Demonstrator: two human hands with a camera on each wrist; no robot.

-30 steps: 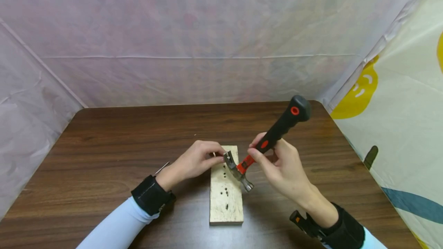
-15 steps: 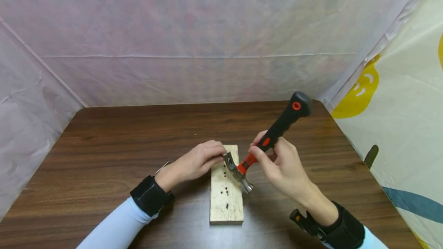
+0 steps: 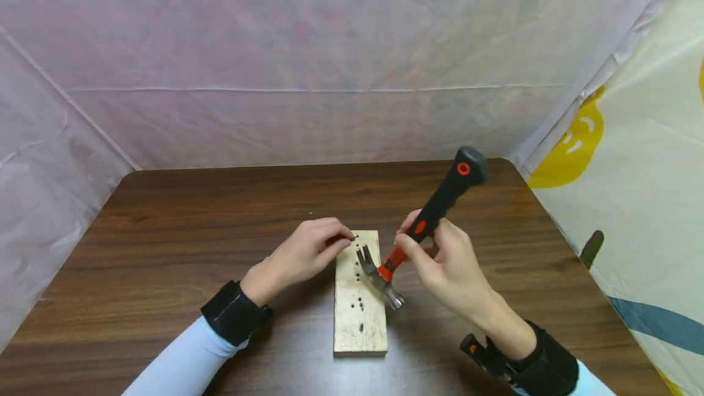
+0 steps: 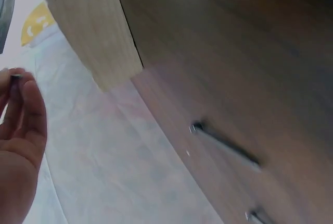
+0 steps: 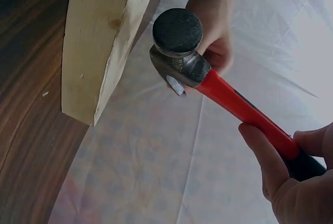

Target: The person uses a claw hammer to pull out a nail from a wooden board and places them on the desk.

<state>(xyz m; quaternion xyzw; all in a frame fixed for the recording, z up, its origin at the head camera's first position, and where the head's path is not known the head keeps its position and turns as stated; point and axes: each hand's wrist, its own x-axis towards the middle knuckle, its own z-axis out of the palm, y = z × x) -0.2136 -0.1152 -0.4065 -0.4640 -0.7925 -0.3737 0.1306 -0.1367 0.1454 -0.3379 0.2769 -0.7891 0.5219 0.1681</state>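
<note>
In the head view, my left hand (image 3: 308,252) pinches a small dark nail (image 3: 355,237) between thumb and fingertips, over the far end of a pale wooden board (image 3: 360,338). The nail's end also shows at the fingertips in the left wrist view. My right hand (image 3: 448,261) holds a claw hammer (image 3: 440,203) low on its black and red handle, thumb and fingers round it. The handle slants up and away to the right. The hammer's head overlaps the board's right side, claw toward the left hand, striking face toward me. Several dark holes dot the board.
The board lies on a dark brown wooden table (image 3: 181,225). Two metal nails lie on it in the left wrist view, one nail (image 4: 226,146) nearer the middle. A pale cloth (image 3: 308,127) hangs behind the table, and a patterned cloth (image 3: 649,219) on the right.
My left hand has drawn left, away from the hammer's claw, and the nail now shows at its fingertips. The hammer's handle has swung slightly left; the board stays put.
</note>
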